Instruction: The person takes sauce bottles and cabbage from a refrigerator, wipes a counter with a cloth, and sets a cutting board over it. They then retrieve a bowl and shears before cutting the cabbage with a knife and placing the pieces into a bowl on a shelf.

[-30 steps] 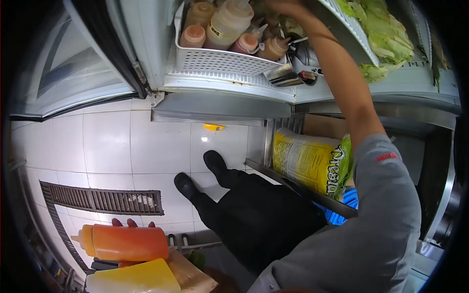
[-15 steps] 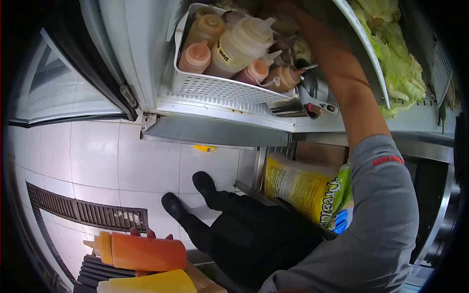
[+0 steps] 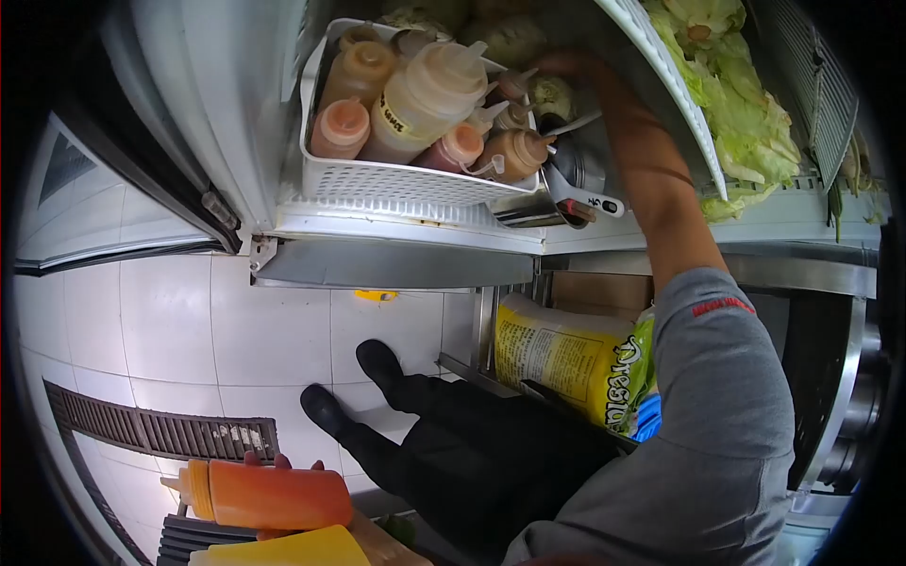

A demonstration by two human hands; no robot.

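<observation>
Right hand [image 3: 566,64] reaches deep onto the fridge shelf behind the white basket [image 3: 415,179] of sauce bottles [image 3: 425,90], next to a steel canister [image 3: 576,165]; its grip cannot be determined from here. Left hand [image 3: 278,462] is clasped under an orange squeeze bottle [image 3: 269,495], fingertips showing above it, with a yellow squeeze bottle [image 3: 283,549] just below. Lettuce [image 3: 746,104] fills the neighbouring shelf.

Even, bright overhead illumination was recorded, with soft glare noted on the white floor tiles [image 3: 226,330] and a darker zone inside the lower cabinet [image 3: 821,377]. Strong fisheye distortion was observed, with straight edges bowed and black vignetting at the corners. Slight motion blur was noted throughout.
</observation>
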